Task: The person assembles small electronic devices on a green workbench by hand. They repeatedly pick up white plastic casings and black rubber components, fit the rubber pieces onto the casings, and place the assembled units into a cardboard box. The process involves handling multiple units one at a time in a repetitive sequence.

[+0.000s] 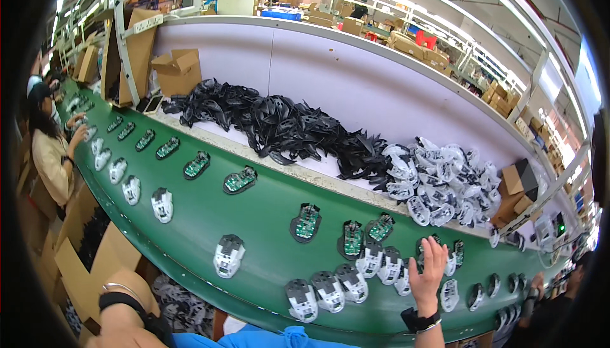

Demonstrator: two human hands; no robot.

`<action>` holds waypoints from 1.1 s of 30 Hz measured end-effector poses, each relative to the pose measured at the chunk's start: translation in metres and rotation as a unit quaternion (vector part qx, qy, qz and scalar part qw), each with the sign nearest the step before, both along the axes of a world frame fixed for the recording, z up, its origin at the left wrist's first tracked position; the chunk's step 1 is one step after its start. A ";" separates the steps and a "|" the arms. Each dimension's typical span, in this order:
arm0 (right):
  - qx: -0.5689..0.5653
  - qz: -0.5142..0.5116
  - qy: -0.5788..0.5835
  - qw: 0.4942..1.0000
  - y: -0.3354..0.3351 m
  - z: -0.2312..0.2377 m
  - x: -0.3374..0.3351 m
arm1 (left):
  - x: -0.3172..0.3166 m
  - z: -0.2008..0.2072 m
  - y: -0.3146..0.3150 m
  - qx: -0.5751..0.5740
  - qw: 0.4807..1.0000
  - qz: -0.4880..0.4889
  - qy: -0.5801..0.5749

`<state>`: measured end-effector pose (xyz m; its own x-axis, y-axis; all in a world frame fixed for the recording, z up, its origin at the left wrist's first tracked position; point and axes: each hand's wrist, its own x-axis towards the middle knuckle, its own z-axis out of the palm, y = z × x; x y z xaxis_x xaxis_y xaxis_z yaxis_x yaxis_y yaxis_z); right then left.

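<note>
My right hand (pixel 429 265), with a dark watch on the wrist, reaches over the green belt. Its fingers are stretched out and the thumb stands apart. Just behind its fingertips lies a mouse base (pixel 420 244), partly covered by the hand; whether they touch I cannot tell. Left of the hand, white and grey mouse shells (pixel 370 263) stand in a slanting row. Beyond them sit black mouse bases with green circuit boards (pixel 351 240). My left hand (pixel 135 282), with a bracelet and a black band at the wrist, is low at the left over the belt's near side. Its fingers are hidden.
More shells and bases line the green belt (pixel 267 230). Behind it lie heaps of black plastic parts (pixel 286 126) and whitish shells (pixel 445 180). An open cardboard box (pixel 89 253) stands at near left. A person (pixel 54 151) works at far left, another (pixel 562 291) at right.
</note>
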<state>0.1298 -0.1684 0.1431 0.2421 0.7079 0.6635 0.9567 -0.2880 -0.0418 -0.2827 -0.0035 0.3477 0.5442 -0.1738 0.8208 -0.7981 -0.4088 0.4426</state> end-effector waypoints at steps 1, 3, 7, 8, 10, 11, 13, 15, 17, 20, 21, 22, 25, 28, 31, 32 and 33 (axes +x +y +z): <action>0.000 -0.005 0.001 1.000 0.002 -0.002 -0.003 | 0.000 -0.005 0.000 0.027 0.999 0.007 -0.020; 0.001 -0.013 -0.001 1.000 -0.003 -0.001 -0.005 | 0.002 -0.015 -0.004 0.048 0.996 0.045 -0.058; -0.003 -0.014 -0.009 1.000 -0.011 -0.008 -0.009 | 0.012 -0.037 -0.001 0.141 0.975 -0.009 -0.169; 0.010 0.000 -0.030 1.000 -0.002 -0.004 -0.008 | 0.006 -0.042 -0.007 0.173 0.978 -0.024 -0.112; 0.010 -0.021 -0.021 1.000 -0.013 -0.012 -0.004 | 0.022 -0.063 0.003 0.178 0.978 -0.102 -0.034; 0.011 -0.043 -0.024 0.999 -0.020 -0.008 -0.005 | 0.032 -0.076 0.016 0.177 0.968 -0.176 0.013; 0.024 -0.027 0.001 0.999 -0.012 -0.005 -0.008 | 0.040 -0.098 0.007 0.207 0.978 -0.032 -0.022; 0.043 -0.057 0.021 0.997 -0.031 0.000 -0.004 | 0.050 -0.141 0.006 0.065 0.991 0.110 0.043; 0.059 -0.120 0.024 0.991 -0.065 0.000 0.003 | 0.065 -0.169 0.009 0.019 0.941 0.255 0.222; 0.063 -0.164 0.098 0.980 -0.082 -0.006 0.019 | 0.087 -0.211 -0.016 -0.050 0.867 0.369 0.330; 0.045 -0.178 0.153 0.971 -0.088 -0.010 0.025 | 0.100 -0.222 -0.023 -0.028 0.860 0.375 0.345; 0.027 -0.191 0.205 0.960 -0.093 -0.015 0.031 | 0.112 -0.235 -0.027 0.000 0.861 0.355 0.365; -0.059 -0.170 0.272 0.945 -0.093 -0.036 0.045 | 0.145 -0.255 -0.044 0.105 0.837 0.362 0.397; -0.135 -0.131 0.272 0.944 -0.061 -0.043 0.027 | 0.170 -0.260 -0.062 0.232 0.819 0.340 0.400; -0.182 -0.134 0.305 0.925 -0.036 -0.058 0.025 | 0.186 -0.277 -0.063 0.282 0.794 0.360 0.400; -0.201 -0.153 0.302 0.919 -0.029 -0.061 0.025 | 0.190 -0.281 -0.060 0.291 0.780 0.374 0.409; -0.220 -0.173 0.298 0.913 -0.023 -0.066 0.026 | 0.193 -0.287 -0.059 0.296 0.780 0.372 0.406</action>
